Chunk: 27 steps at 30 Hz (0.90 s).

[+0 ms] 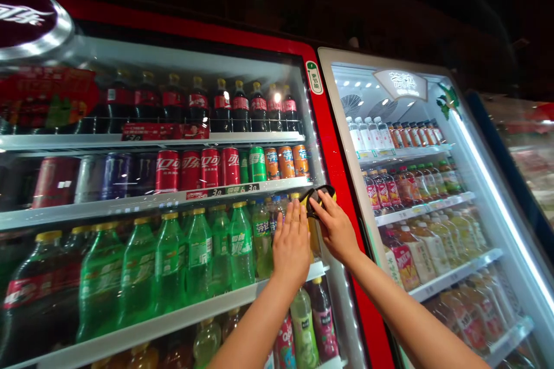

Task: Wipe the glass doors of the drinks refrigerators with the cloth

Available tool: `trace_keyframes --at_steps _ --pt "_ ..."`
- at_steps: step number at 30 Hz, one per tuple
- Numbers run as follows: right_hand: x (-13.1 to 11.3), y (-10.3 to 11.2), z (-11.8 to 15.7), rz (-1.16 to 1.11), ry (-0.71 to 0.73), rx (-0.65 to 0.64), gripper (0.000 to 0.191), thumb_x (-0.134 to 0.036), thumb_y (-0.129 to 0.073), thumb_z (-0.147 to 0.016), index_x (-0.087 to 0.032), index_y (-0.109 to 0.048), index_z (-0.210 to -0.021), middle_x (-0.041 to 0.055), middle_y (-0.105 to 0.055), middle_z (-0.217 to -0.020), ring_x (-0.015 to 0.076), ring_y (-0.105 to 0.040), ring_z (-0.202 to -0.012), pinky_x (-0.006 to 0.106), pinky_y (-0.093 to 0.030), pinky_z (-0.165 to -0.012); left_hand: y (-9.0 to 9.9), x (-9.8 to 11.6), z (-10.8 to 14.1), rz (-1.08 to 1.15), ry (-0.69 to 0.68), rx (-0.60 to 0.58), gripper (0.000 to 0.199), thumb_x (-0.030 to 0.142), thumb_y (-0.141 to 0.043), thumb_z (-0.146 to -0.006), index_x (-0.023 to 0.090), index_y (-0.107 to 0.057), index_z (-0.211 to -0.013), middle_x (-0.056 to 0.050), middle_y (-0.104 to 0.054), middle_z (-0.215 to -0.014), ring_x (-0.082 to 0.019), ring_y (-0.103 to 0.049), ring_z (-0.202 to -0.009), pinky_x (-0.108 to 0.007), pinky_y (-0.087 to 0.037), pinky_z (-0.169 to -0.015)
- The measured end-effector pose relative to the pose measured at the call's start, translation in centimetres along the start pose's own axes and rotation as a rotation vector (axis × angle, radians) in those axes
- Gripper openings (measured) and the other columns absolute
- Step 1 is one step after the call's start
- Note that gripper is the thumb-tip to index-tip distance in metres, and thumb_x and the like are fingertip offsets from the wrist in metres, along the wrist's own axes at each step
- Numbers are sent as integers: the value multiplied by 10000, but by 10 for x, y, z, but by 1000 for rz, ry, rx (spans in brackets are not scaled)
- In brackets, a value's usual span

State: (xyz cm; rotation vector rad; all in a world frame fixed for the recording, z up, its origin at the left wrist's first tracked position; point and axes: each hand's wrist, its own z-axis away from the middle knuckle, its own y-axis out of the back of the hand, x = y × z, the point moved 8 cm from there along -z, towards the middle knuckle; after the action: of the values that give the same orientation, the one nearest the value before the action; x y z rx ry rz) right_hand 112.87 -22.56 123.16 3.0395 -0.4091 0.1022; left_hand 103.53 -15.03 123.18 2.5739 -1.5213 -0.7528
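Right grip (335, 225) clamps the black-yellow handle (318, 195); left grip (291, 242) lies flat, fingers together, just beside it.

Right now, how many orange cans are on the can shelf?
3 orange cans stand at the right end of the can shelf, beside the green can; more may hide behind them.

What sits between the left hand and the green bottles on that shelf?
In the head view, the fridge's glass door lies between: the left hand is flat on it, green bottles behind.
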Motion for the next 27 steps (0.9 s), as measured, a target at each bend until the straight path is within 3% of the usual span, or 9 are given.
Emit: trace_keyframes --at_steps 5,8,12,16,19,23,25,27 --pt "1 0 -29 -5 -64 51 654 -43 -490 -874 -262 -476 -1490 88 -364 -1614 273 -324 -1497 510 -386 -1180 7 -1 -7 39 12 38 621 203 -347 -999 169 -174 -1594 -89 -304 -1635 -227 -226 -1533 -488 -282 -1243" --pt "-9 -2 -1 -15 -24 35 607 -89 -501 -912 -272 -476 -1489 87 -377 -1607 274 -334 -1492 508 -408 -1165 7 0 8 20 33 33 616 187 -343 -997 145 -181 -1590 -98 -302 -1634 -233 -228 -1531 -486 -300 -1236" --pt "-10 1 37 -19 59 -15 691 -25 -461 -895 -311 -414 -1523 81 -388 -1602 267 -339 -1490 528 -432 -1141 3 6 35 10 36 9 602 173 -336 -999 150 -203 -1586 -89 -325 -1625 -238 -247 -1524 -486 -336 -1222" --pt "-5 1 13 17 -21 33 749 -10 -465 -861 -313 -381 -1541 82 -359 -1616 296 -320 -1497 555 -420 -1140 6 -1 44 9 66 18 640 166 -340 -996 164 -125 -1599 -99 -310 -1629 -245 -248 -1524 -500 -341 -1218" --pt "-15 -4 3 81 -75 55 699 -84 -519 -885 -333 -402 -1528 72 -360 -1616 330 -316 -1494 593 -405 -1133 10 -13 43 12 119 33 679 174 -350 -995 174 -47 -1603 -106 -268 -1646 -258 -223 -1531 -521 -329 -1220" --pt "-29 -6 38 91 71 -42 620 -126 -530 -932 -380 -451 -1492 43 -415 -1589 293 -365 -1475 541 -448 -1110 13 -16 50 16 162 26 681 177 -349 -996 178 -42 -1604 -103 -250 -1655 -266 -197 -1537 -532 -319 -1223" --pt "-22 -1 53 85 116 -68 619 -89 -490 -940 -390 -465 -1481 36 -443 -1572 273 -389 -1463 519 -460 -1105 13 -15 55 7 159 12 673 172 -353 -993 172 -71 -1604 -98 -250 -1656 -261 -196 -1537 -514 -326 -1223" --pt "-11 2 49 71 99 -49 651 -46 -456 -928 -379 -459 -1488 42 -437 -1576 272 -384 -1467 520 -453 -1113 14 -15 59 -9 151 -6 665 166 -359 -988 164 -103 -1602 -95 -248 -1657 -257 -198 -1537 -506 -327 -1225"
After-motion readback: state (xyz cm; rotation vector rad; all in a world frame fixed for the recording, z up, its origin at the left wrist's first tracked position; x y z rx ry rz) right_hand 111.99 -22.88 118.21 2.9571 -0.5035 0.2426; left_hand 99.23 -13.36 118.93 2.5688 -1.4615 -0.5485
